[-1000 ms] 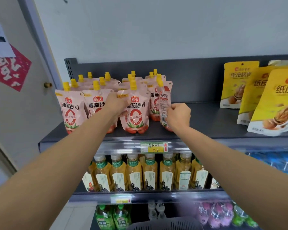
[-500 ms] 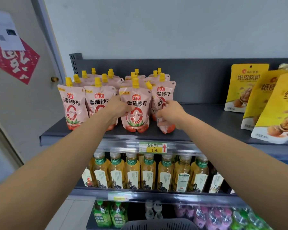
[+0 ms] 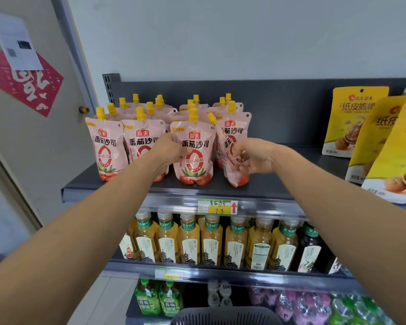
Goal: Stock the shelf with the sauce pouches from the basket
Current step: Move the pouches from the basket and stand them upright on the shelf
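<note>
The left hand (image 3: pixel 171 150) grips the left edge of an upright tomato sauce pouch (image 3: pixel 195 158) on the dark shelf (image 3: pixel 291 184). Just right of it, the right hand (image 3: pixel 256 158) pinches a tilted sauce pouch (image 3: pixel 239 178), whose base rests on the shelf.
</note>
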Demonstrator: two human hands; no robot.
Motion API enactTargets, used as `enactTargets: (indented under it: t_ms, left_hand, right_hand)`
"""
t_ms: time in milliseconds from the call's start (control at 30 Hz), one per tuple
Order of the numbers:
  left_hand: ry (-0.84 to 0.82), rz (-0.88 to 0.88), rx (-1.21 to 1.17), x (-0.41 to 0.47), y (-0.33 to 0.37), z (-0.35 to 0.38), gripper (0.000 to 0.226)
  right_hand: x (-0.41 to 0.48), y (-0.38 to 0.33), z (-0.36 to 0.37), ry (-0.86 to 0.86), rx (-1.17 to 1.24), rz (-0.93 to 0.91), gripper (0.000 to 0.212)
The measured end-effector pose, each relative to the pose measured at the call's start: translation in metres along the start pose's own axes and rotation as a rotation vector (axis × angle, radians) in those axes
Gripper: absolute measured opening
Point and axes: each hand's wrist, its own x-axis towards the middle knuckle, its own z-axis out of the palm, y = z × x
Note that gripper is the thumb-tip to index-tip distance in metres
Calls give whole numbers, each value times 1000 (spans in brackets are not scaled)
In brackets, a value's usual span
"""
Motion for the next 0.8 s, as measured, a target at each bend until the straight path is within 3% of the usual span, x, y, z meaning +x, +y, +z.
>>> enactTargets:
  t_ms: [100,367,567,800]
  left_hand:
    - [-2,2,2,0,0,0,21]
    - [17,13,13,2,-3,0,21]
    - [30,8,20,2,-3,0,27]
    - [48,38,9,-1,-4,2,18]
  right_hand:
    - [6,4,1,39,-33,15,8]
    - [13,12,-9,32,-156,64,34]
    - [20,15,-7,-43,-148,21,10]
    - [16,24,-7,7,-130,-62,12]
